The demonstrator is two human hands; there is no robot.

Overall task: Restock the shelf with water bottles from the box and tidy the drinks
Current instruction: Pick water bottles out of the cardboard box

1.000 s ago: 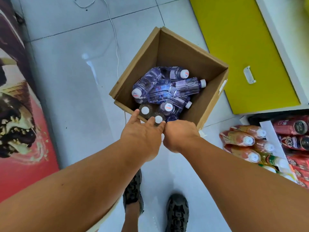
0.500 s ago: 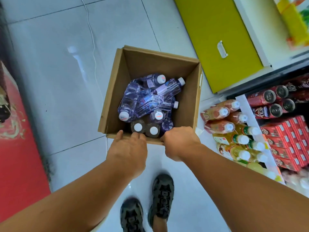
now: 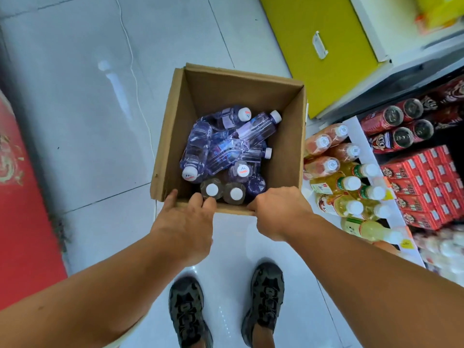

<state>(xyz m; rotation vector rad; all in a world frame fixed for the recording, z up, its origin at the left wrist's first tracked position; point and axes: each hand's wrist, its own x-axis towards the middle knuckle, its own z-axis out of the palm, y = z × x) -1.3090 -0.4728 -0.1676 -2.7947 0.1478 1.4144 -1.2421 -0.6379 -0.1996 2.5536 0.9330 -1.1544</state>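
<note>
Both hands are now gripping farther apart, left hand (image 3: 184,223) and right hand (image 3: 281,213) clenching the near rim of the open brown cardboard box (image 3: 286,136) that is holding clear purple-tinted plastic water bottles (image 3: 226,146). It is sitting beside the shelf's edge, where orange and yellow drink bottles (image 3: 339,177) are lying. One-sided pulling risks bending the rim and tipping it.

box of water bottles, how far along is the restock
Early. Done: the cardboard box sits beside the shelf of drinks. In hand: left hand and right hand grip its near rim. Left: every water bottle is unshelved, and the drinks need tidying.
</note>
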